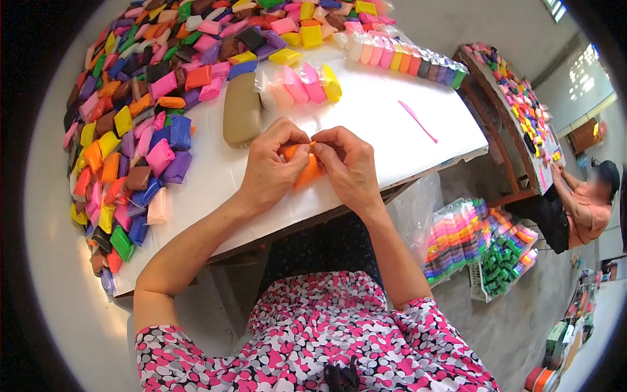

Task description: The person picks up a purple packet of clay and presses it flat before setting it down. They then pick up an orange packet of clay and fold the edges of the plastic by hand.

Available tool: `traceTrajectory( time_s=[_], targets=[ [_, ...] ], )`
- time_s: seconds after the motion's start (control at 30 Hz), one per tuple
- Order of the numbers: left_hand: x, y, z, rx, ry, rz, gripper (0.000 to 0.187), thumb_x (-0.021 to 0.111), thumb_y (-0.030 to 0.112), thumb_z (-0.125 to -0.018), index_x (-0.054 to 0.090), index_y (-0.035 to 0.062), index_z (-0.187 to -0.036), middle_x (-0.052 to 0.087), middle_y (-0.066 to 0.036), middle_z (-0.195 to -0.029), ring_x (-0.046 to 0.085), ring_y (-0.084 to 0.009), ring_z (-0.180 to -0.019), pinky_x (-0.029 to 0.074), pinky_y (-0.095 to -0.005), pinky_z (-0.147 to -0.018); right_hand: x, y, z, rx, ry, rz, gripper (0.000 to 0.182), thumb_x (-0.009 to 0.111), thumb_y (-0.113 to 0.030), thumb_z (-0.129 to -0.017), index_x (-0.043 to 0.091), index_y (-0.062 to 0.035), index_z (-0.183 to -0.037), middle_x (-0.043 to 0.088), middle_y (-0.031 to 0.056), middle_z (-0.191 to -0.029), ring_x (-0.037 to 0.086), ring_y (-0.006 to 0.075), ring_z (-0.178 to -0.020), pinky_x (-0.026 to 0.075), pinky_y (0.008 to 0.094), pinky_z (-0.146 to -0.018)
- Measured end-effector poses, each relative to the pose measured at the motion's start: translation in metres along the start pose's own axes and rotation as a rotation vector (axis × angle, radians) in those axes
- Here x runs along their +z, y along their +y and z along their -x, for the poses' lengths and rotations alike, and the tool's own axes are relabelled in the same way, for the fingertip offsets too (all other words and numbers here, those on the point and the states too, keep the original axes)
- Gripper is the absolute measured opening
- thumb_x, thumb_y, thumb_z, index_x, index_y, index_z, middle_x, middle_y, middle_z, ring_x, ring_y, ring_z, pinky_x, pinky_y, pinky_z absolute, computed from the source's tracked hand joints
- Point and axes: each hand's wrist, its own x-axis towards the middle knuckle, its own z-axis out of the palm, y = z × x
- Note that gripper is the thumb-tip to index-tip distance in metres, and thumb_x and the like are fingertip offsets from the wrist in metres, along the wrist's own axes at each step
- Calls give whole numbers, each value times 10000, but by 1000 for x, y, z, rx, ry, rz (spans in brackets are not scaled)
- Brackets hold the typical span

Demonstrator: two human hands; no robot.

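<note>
Between my two hands is a small orange clay packet (309, 175), held just above the white tabletop near its front edge. My left hand (269, 164) pinches its upper left side with thumb and forefinger. From the other side my right hand (349, 164) pinches the top edge, its fingertips almost meeting those of the left. The fingers hide part of the packet. Just beyond my left hand lies a rounded olive-brown block (241, 111). Beside that block is a short clear-wrapped row of pink and yellow packets (305, 85). A pink plastic knife (418, 121) lies farther right.
A big heap of coloured packets (140, 140) covers the table's left and back. A long wrapped row of packets (406, 60) sits at the back right. Bagged packets (457, 238) and a white basket (480, 281) stand on the floor. A person (588, 202) sits at another table.
</note>
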Motion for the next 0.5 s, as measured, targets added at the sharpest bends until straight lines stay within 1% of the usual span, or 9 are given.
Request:
traceTrajectory(
  time_s=[0.2, 0.33, 0.5],
  targets=[
    [2, -2, -1, -4, 15, 36, 35, 569, -12, -833, 566, -36, -858, 526, -58, -832, 505, -98, -702, 419, -240, -620, -1, -6, -1, 33, -19, 46, 103, 599, -20, -855, 633, 70, -890, 664, 166, -723, 647, 201, -644, 503, 319, -614],
    [2, -1, -1, -20, 16, 26, 28, 564, -15, -833, 557, -38, -848, 525, -60, -828, 505, -99, -704, 420, -242, -624, -1, -4, -1, 17, -20, 69, 109, 602, -29, -851, 637, 68, -887, 669, 177, -732, 656, 220, -643, 508, 328, -618],
    [1, -1, -1, -19, 15, 38, 24, 562, -17, -831, 549, -35, -839, 510, -55, -812, 478, -98, -690, 405, -246, -616, -1, -6, -1, 29, -32, 76, 114, 602, -34, -849, 637, 68, -885, 670, 179, -727, 663, 229, -644, 513, 333, -623]
  ],
)
